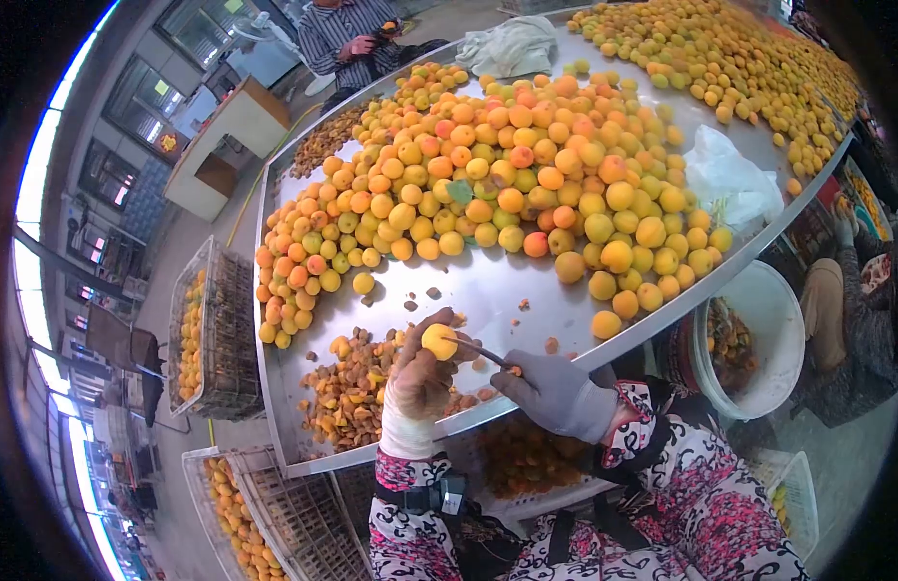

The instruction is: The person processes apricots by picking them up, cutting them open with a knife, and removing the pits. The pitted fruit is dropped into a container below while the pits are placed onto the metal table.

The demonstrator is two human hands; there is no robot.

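My left hand (419, 382), bandaged in white at the wrist, is closed around a yellow apricot (438, 341) above the metal table. In a grey glove, my right hand (556, 395) grips a thin tool (483, 352) with a dark shaft, whose far end meets the apricot; its tip is hidden there. A large heap of whole apricots (488, 184) covers the table beyond both hands. Beneath and left of my left hand lies a pile of brown pits and orange scraps (347, 392).
A white bucket (783, 339) with scraps inside stands to the right. Crates of apricots (231, 329) line the left. White plastic bags (730, 174) lie on the table. One person (347, 44) works at the far side, and another person's sleeve (861, 320) shows at right.
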